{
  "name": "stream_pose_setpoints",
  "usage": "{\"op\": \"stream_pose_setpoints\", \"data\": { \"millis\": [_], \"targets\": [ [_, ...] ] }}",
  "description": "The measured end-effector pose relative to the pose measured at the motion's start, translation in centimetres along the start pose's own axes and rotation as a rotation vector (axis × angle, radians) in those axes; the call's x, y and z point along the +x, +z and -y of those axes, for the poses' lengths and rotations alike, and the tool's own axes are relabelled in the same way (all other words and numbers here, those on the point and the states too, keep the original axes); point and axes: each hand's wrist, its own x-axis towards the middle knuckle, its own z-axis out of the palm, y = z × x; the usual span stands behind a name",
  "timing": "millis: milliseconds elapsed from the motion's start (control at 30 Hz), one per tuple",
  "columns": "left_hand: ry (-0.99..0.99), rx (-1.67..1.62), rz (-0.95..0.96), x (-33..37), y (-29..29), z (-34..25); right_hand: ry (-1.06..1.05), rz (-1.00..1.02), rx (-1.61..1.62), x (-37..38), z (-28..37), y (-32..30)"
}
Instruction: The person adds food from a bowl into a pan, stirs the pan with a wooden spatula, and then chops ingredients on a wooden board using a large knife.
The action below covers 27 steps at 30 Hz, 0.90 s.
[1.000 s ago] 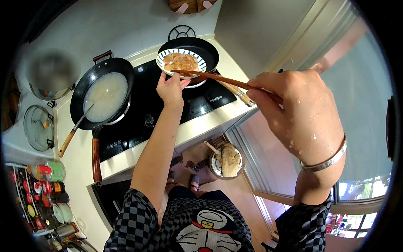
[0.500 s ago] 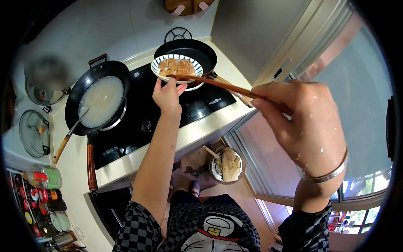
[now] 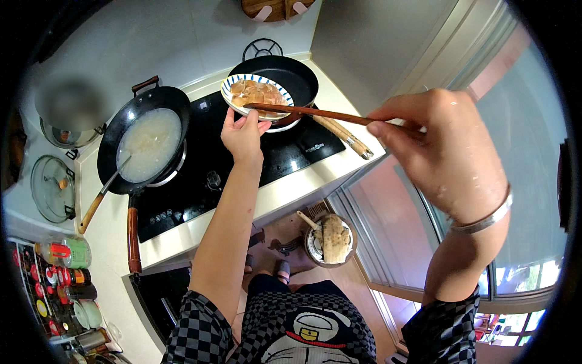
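My left hand grips the near edge of a shallow blue-and-white striped bowl and holds it, tilted, over a black frying pan. Pale brown slices of what looks like meat lie in the bowl. Closed around wooden chopsticks, my right hand is wet and wears a bangle. The chopstick tips reach the near rim of the bowl beside my left fingers. From behind the bowl, the frying pan's wooden handle juts toward the counter edge.
A black wok with cloudy white liquid and a wooden-handled utensil stands on the left of the black cooktop. Glass lids lean on the wall. Jars fill a rack at left. A round container sits below the counter.
The bowl has tipped a little further and its slices have shifted. My right hand has risen slightly, leaving the chopsticks more level. The whole view has moved a little.
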Motion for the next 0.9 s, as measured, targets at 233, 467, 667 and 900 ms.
{"op": "stream_pose_setpoints", "data": {
  "millis": [233,467,667,900],
  "targets": [
    [-0.017,0.034,-0.052,1.7,-0.2,-0.3,0.106,-0.033,-0.055,0.0,1.9,3.9],
    [-0.034,0.141,0.036,4.3,0.3,-1.2,0.171,-0.042,-0.002,0.7,1.1,6.6],
    [-0.06,0.288,0.078,7.0,1.9,-2.4,0.237,-0.065,0.094,3.0,-1.3,9.3],
    [-0.05,0.519,0.121,10.6,2.0,-3.4,0.369,-0.075,0.266,5.4,-3.7,12.1]
  ]
}}
